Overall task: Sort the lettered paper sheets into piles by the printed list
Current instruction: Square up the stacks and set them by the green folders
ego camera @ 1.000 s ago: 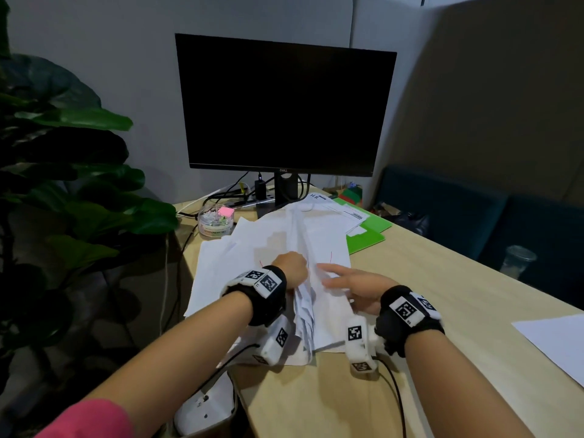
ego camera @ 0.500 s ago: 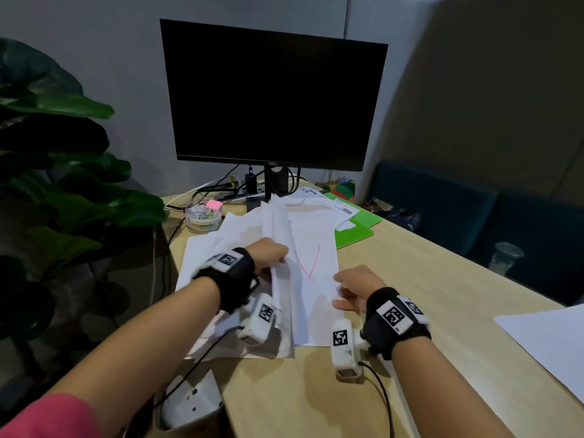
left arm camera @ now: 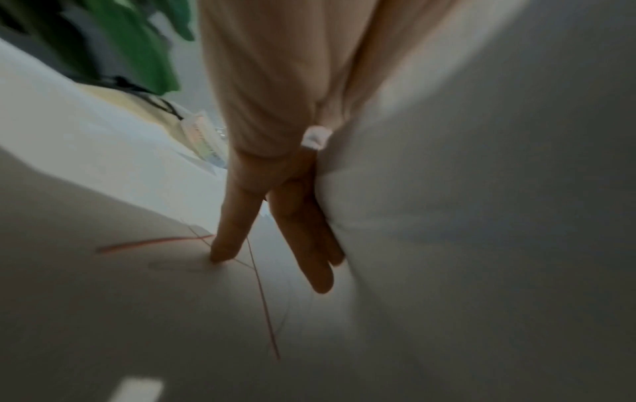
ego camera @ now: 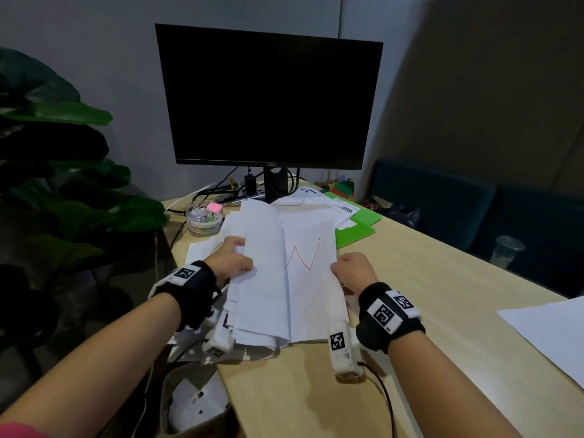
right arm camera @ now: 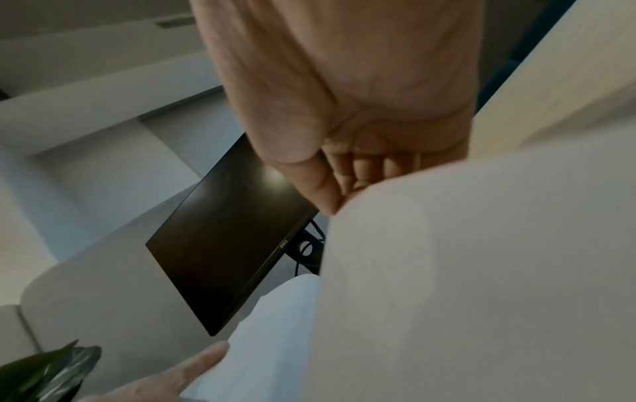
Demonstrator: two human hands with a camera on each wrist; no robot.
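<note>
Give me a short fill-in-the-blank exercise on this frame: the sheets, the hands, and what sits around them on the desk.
1. The exposed sheet shows a hand-drawn letter N in ____ ink.
2. The right hand holds that sheet at its ____ edge.
3. The left hand holds back the turned-over sheets, which are on the ____ side of the stack.
4. The monitor behind the papers has a ____ screen.

Missing words: red; right; left; dark

A light wooden table (ego camera: pixel 426 279) holds a black monitor (ego camera: pixel 268 99), a small clear tub (ego camera: pixel 203 218), green folders (ego camera: pixel 354 230), a printed sheet (ego camera: pixel 331 205), loose white papers (ego camera: pixel 202 251) and one white sheet (ego camera: pixel 550 333) well apart at the right edge.
</note>
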